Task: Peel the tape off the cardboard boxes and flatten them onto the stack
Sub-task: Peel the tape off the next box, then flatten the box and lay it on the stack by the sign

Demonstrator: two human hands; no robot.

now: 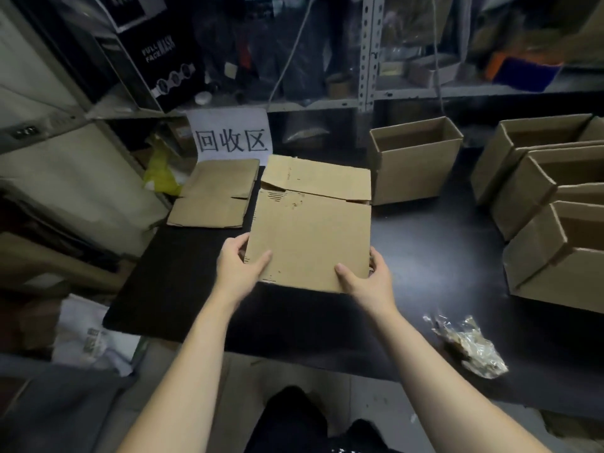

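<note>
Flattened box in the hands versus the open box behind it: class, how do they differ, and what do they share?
The flattened box is collapsed flat; the open box stands upright, hollow. The left hand and right hand grip the flattened box; the open box sits untouched on the table. Both are brown cardboard.

The left hand (237, 268) and the right hand (367, 282) each grip a near corner of the big flat box (310, 230) over the dark tabletop (441, 256). The small flat box (212, 194) lies just left. Crumpled tape (467, 346) lies near the right arm.
</note>
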